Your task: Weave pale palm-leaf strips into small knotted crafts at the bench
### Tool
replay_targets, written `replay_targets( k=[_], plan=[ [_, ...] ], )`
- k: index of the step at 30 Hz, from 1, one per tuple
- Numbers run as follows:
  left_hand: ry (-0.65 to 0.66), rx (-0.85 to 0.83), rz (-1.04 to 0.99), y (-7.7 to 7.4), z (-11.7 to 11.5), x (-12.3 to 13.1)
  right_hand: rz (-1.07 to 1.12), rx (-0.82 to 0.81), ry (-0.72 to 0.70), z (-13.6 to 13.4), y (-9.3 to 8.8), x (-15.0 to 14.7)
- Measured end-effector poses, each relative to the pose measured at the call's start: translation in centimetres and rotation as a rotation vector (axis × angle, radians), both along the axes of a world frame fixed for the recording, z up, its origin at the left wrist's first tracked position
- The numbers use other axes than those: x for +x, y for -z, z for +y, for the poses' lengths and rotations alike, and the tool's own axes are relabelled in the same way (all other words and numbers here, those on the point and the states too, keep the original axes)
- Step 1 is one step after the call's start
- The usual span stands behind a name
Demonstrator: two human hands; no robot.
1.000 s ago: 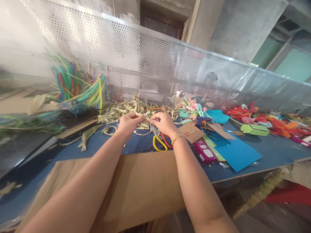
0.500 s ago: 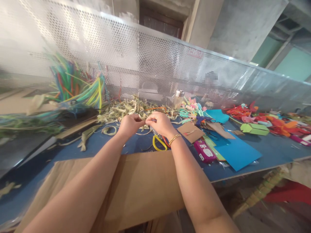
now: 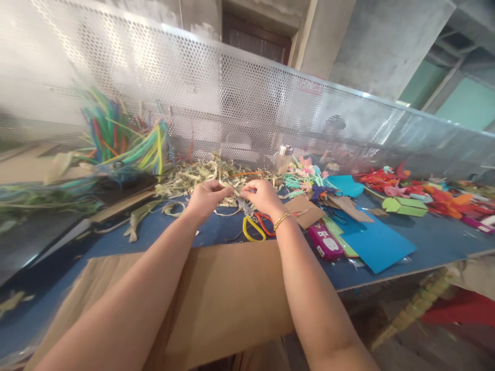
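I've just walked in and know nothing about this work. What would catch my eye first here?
Probably the bright bundle of coloured stems at the left, against the perforated metal screen, and the red and orange pieces at the far right. In the middle, the left hand and right hand meet the eye before a heap of pale strips, a gold bracelet on the right wrist.

From head height we look forward and down along both arms (image 3: 150, 278), with our left hand (image 3: 207, 201) and right hand (image 3: 263, 198) near, mid-view, the table (image 3: 217, 226) stretching wide beneath them and the mesh (image 3: 255, 98) slanting across farther off.
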State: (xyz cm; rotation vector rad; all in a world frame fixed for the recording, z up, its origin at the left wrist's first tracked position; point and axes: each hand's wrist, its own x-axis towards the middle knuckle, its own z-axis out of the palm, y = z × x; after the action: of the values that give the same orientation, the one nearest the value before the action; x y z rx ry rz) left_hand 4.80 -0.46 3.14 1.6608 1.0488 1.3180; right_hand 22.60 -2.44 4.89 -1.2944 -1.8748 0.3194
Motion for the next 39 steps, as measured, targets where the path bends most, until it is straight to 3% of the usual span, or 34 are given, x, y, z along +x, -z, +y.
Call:
replay_targets(
  k=[3, 5, 8, 11, 13, 16, 19, 25, 29, 39],
  plan=[
    [-0.146, 0.026, 0.133, 0.2, 0.2, -0.1, -0.058, 0.046, -0.046, -0.3, -0.2, -0.8],
    [-0.141, 0.091, 0.257, 0.3, 0.3, -0.1, -0.091, 0.076, -0.068, -0.4, -0.2, -1.1],
    [0.017, 0.13, 0.335, 0.4, 0.4, 0.0, -0.103, 0.107, -0.046, -0.2, 0.0, -0.8],
    [0.218, 0.067, 0.256, 0.4, 0.2, 0.0, -0.057, 0.059, -0.016, 0.4, 0.4, -0.1],
    [0.258, 0.018, 0.163, 0.3, 0.1, 0.0, 0.009, 0.003, -0.01, 0.7, 0.6, 0.3],
    [0.209, -0.018, 0.023, 0.2, 0.0, 0.0, 0.106, -0.042, -0.008, 1.0, 0.9, 0.2],
    [0.072, -0.021, -0.067, 0.3, 0.0, 0.2, 0.13, -0.016, 0.001, 1.0, 1.0, -0.3],
    [-0.147, -0.028, -0.039, 0.4, -0.1, 0.7, 0.061, 0.116, -0.026, 0.9, 1.2, -1.2],
    [-0.17, -0.06, -0.067, 0.6, -0.1, 1.2, 0.115, 0.058, -0.06, 1.2, 1.9, -1.9],
    [-0.158, -0.13, -0.334, 1.0, -0.1, 2.1, 0.118, 0.11, 0.137, 1.6, 2.8, -3.6]
  ],
)
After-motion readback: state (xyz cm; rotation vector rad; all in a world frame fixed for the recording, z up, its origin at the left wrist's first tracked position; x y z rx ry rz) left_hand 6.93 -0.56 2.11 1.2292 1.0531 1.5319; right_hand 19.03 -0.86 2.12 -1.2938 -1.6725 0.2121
